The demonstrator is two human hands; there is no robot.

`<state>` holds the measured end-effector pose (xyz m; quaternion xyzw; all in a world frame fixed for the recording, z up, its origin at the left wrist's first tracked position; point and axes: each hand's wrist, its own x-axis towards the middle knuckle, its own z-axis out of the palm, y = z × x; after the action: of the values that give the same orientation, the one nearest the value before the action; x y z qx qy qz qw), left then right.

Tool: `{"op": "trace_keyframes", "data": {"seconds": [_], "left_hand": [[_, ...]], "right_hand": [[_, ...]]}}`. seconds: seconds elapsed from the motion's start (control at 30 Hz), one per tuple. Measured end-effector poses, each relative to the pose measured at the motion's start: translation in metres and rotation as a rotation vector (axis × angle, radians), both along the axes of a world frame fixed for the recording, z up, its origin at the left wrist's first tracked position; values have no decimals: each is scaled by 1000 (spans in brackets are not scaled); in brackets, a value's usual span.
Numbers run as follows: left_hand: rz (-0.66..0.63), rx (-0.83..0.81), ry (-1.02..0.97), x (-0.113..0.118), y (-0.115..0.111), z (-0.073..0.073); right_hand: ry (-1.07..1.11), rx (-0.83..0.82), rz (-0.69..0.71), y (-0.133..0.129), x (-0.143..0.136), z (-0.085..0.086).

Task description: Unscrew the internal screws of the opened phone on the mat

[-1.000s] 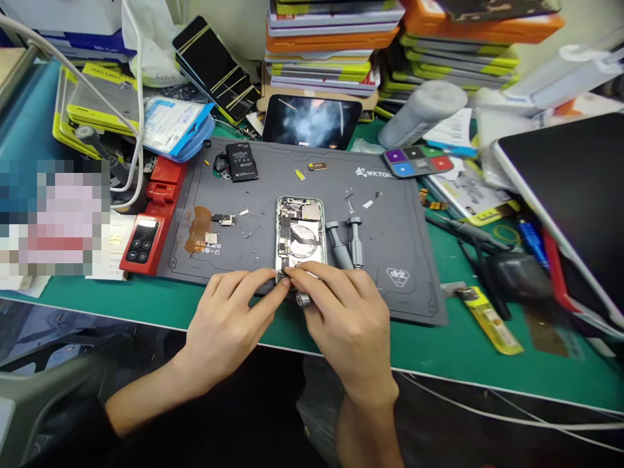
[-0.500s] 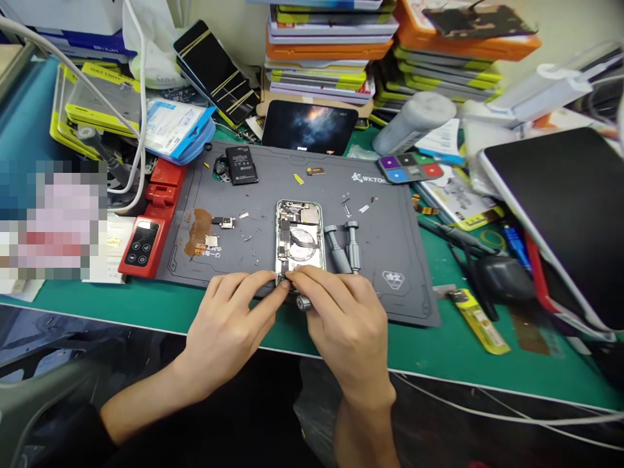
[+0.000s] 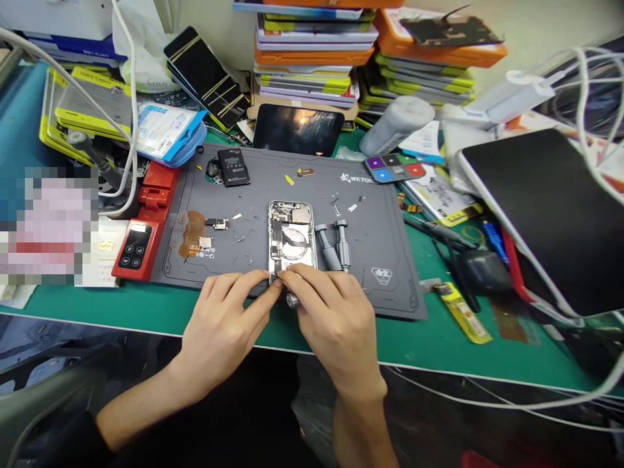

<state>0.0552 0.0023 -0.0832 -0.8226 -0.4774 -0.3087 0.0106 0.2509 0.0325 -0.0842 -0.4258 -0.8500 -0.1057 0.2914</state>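
Observation:
An opened phone [image 3: 293,237] with its inner parts showing lies on the grey mat [image 3: 234,253]. My left hand [image 3: 227,328] has its thumb and index finger at the phone's lower left corner. My right hand [image 3: 336,325] rests its bent fingers on the phone's bottom edge, their tips touching near the left thumb. Whatever small part is between the fingertips is hidden. Two grey screwdrivers [image 3: 342,247] lie just right of the phone, and the end of another [image 3: 292,299] shows beside my right hand. A black battery [image 3: 234,168] lies farther back on the mat.
A red device [image 3: 134,250] stands at the mat's left. Behind are a dark screen [image 3: 298,129] and stacked boxes [image 3: 312,55]. Small parts lie around the phone. At the right are a large tablet [image 3: 541,214], a yellow packet [image 3: 463,312] and a black mouse-like object [image 3: 485,270].
The whole view has shifted slightly, so most objects appear farther left. Both hands keep nearly the same pose at the phone's bottom edge.

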Motion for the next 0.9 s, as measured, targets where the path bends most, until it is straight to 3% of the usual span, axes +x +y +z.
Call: {"op": "trace_keyframes", "data": {"seconds": [0.9], "left_hand": [[9,-18,2,2,-1,3]], "right_hand": [[1,-13,6,0,0,1]]}}
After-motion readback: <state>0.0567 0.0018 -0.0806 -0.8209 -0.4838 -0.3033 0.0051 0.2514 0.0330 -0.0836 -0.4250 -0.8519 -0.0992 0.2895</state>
